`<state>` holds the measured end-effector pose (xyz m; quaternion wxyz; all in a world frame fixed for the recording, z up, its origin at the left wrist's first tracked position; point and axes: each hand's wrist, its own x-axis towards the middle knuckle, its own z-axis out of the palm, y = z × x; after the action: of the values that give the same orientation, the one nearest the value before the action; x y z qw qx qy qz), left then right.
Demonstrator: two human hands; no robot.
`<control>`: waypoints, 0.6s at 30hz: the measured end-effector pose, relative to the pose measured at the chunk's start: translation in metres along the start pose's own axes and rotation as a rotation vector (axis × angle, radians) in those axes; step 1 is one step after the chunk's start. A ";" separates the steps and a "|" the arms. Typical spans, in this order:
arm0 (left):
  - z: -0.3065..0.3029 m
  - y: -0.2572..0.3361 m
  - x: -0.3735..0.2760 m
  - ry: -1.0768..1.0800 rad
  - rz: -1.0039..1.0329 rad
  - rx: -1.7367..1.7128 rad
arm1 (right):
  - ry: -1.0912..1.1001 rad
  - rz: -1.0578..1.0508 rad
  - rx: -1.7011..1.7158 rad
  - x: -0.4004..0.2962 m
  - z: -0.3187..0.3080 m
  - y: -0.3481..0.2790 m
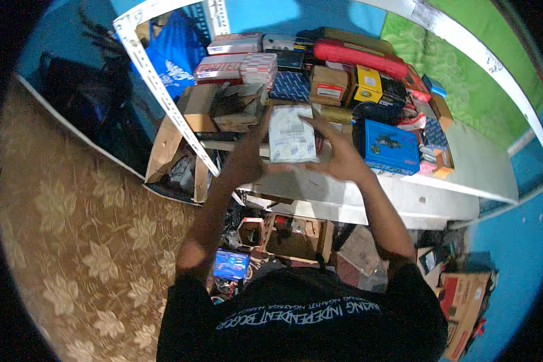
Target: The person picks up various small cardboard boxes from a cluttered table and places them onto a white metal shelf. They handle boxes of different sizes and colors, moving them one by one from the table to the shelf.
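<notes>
A white printed packet (292,135) is between my two hands, above the front part of a white shelf (344,199). My left hand (250,156) grips its left side, with the thumb along the lower edge; most of those fingers are dark and blurred. On the other side, my right hand (341,151) has a forefinger at the packet's upper right corner and its thumb below. A blue box with a picture of a part (391,147) stands just right of that hand. Close to my left hand is an opened cardboard box (240,106).
Stacked cartons (221,67), a yellow box (368,84) and a red tube-shaped case (359,58) crowd the shelf behind. A white perforated metal post (167,99) rises at left. Below the shelf lie a cardboard tray (294,246) and a blue package (231,264).
</notes>
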<state>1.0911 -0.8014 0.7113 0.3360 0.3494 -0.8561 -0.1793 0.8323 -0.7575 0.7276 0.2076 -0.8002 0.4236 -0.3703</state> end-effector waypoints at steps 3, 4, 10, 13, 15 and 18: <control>-0.035 -0.022 0.062 -0.021 0.159 0.028 | 0.117 -0.074 -0.182 0.049 -0.008 0.000; -0.040 -0.028 0.078 -0.019 0.208 0.144 | 0.124 -0.020 -0.214 0.062 -0.013 0.004; -0.044 -0.058 0.158 -0.059 0.123 0.283 | 0.201 0.003 -0.530 0.120 -0.032 0.047; -0.030 -0.083 0.174 -0.150 0.103 0.477 | 0.115 0.124 -0.669 0.132 -0.026 0.072; -0.019 -0.098 0.177 -0.182 0.135 0.558 | 0.056 0.099 -0.653 0.133 -0.020 0.093; -0.010 -0.109 0.174 -0.141 0.196 0.536 | 0.081 0.055 -0.759 0.133 -0.010 0.100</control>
<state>1.0578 -1.0027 0.7381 0.1871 0.3280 -0.9238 0.0629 0.8205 -0.9235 0.7247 -0.1105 -0.7933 0.5598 -0.2124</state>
